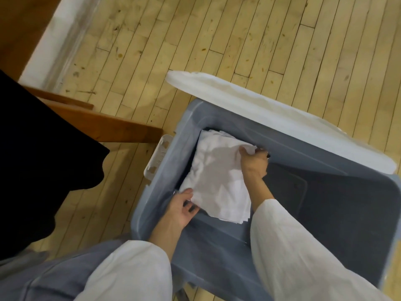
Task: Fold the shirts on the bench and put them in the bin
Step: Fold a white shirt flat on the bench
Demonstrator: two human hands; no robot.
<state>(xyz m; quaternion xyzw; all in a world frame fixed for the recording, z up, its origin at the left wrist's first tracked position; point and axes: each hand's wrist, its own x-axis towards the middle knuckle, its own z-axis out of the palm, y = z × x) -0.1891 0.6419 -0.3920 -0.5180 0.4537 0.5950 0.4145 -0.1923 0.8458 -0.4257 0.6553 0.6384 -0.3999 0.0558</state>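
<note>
White sleeves (303,246) sat nearest; L hand (181,208) & R hand (253,162), apart, each gripped opp. ends of 1 folded shirt (217,179) in bin (208,242).

Readable text: none in this view.
Bin (204,246): plain grey-blue plastic, no lettering legible on its walls.
Folded shirt (217,174): plain white cloth, no print or tag legible.
Lid (282,118): white, no label legible.
Latch (158,157): moulded shapes only, too blurred to read.
</note>
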